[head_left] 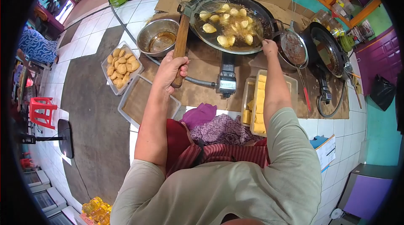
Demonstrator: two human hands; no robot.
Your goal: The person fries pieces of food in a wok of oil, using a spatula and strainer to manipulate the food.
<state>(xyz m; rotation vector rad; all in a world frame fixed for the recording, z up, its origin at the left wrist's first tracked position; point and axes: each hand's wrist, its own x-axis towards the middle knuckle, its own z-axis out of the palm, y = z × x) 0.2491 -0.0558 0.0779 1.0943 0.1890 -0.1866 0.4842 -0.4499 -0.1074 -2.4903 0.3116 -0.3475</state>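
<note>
My left hand (170,70) is wrapped round the wooden handle of a wire skimmer (182,40). The skimmer's wire basket is raised over the far left rim of a large black wok (267,19). Several pale yellow puffed pieces of food (209,28) float in bubbling oil in the wok. At the wok's right rim, my right hand (270,47) is closed on a thin utensil that reaches toward the oil; its kind is not clear. Beside that hand, a round mesh strainer (293,47) rests over a pan.
A steel pot (145,35) stands left of the wok. Nearby are a tub of browned fried pieces (122,66) and an open plastic tub (141,101). Yellow blocks (260,103) fill a container at front right. A second wok (314,35) and a gas hose (200,83) are also here.
</note>
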